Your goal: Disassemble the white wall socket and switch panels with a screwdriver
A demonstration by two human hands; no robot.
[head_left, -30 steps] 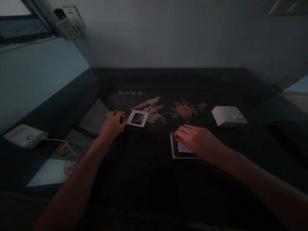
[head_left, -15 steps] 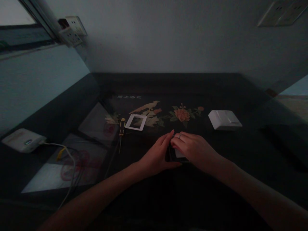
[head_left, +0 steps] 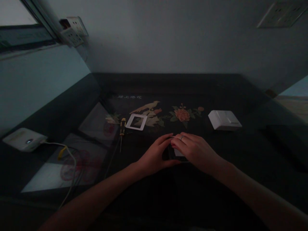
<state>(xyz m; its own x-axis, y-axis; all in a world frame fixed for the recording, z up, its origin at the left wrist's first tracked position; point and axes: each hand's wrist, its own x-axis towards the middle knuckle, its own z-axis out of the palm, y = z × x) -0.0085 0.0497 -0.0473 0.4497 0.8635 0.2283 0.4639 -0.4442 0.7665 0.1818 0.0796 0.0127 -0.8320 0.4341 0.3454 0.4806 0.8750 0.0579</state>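
Observation:
Between my hands is a small dark-rimmed panel with a pale middle (head_left: pixel 178 152), mostly covered by the fingers. My left hand (head_left: pixel 160 153) grips its left side, thumb along the near edge and fingers at the far edge. Over the top of the panel lies my right hand (head_left: pixel 192 147), wearing a ring, its fingers curled and pinching near the far left corner. Whether a smaller piece is between those fingertips is hidden. Farther left lie a white square frame (head_left: pixel 128 123) and a screwdriver (head_left: pixel 122 126) with a yellow and black handle.
A white box with a switch-like face (head_left: pixel 223 120) stands on the right of the dark glossy table (head_left: pixel 154 199). At left is a white device (head_left: pixel 22 139) with a cable (head_left: pixel 72 160). Wall sockets (head_left: pixel 75 29) are at the back left.
My right hand's fingers have shifted slightly on the panel, and the left fingers lie a little flatter along its far edge. The other things stay in place.

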